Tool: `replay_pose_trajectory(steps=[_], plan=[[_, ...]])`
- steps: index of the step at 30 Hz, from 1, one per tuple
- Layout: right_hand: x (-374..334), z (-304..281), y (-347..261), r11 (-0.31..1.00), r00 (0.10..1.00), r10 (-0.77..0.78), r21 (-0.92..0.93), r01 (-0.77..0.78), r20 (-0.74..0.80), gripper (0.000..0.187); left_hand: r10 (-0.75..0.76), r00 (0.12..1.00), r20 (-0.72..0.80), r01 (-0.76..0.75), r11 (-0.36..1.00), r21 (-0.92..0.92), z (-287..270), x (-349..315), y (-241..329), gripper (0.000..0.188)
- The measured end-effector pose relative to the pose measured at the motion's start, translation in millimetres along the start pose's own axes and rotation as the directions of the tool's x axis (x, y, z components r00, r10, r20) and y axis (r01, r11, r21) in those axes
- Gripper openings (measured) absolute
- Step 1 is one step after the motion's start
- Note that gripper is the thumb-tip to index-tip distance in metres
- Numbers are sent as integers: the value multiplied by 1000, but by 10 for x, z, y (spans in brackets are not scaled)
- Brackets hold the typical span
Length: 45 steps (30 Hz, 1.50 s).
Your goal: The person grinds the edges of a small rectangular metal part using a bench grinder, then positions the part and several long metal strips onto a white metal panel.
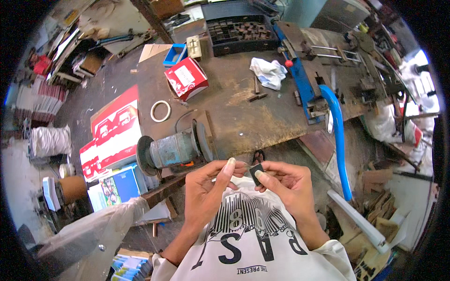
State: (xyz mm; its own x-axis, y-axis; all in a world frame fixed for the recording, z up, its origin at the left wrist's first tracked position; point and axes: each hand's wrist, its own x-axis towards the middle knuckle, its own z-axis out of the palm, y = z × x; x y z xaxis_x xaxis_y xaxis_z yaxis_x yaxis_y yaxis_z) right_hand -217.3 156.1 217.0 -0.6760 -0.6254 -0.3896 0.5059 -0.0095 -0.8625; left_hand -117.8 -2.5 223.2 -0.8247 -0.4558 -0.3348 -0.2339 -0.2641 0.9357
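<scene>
Head view: a small dark flat piece (255, 169) is held in the right hand (290, 185), pinched between thumb and fingers in front of the white shirt (253, 225). Just beside it, the left hand (206, 187) is held with thumb and forefinger brought narrowly together; whether anything thin is gripped there cannot be told. The piece is held in the air, near the front edge of the table (229, 105). Because it is pinned by little more than the thumb, it could be dropped toward the floor if that grip slips. The grinder (171, 147) is placed near the left hand, and its wheels could be knocked by the knuckles if that hand were swung outward; whether they are turning cannot be told. Sideways room is bounded by the grinder on the left and, farther off on the right, by a long curved blue bar (340, 140) reaching past the table's edge. Beyond, a pale ring (153, 112), a red box (187, 77) and a white cloth (268, 72) are set on the tabletop.
</scene>
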Motion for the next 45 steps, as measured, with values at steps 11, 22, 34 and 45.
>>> replay_pose_trajectory(steps=[11, 22, 34, 45], plan=[[271, -251, -85, 944, 929, 284, 103, -315, 237, 24, -169, 986, -9, 145, 875, -462, 76, -32, -20, 31], [106, 115, 317, 989, 992, 83, -129, -70, 97, 23, -79, 974, -214, 22, 967, -254, -86, -79, -441, 36], [475, 340, 909, 635, 951, -310, -742, 215, 10, 18, -500, 816, -292, 297, 794, -531, -1079, -4, -1511, 75], [599, 634, 1176, 475, 902, -423, -826, 302, 87, 26, -514, 833, -205, 315, 745, -588, -1399, 181, -1462, 75]])
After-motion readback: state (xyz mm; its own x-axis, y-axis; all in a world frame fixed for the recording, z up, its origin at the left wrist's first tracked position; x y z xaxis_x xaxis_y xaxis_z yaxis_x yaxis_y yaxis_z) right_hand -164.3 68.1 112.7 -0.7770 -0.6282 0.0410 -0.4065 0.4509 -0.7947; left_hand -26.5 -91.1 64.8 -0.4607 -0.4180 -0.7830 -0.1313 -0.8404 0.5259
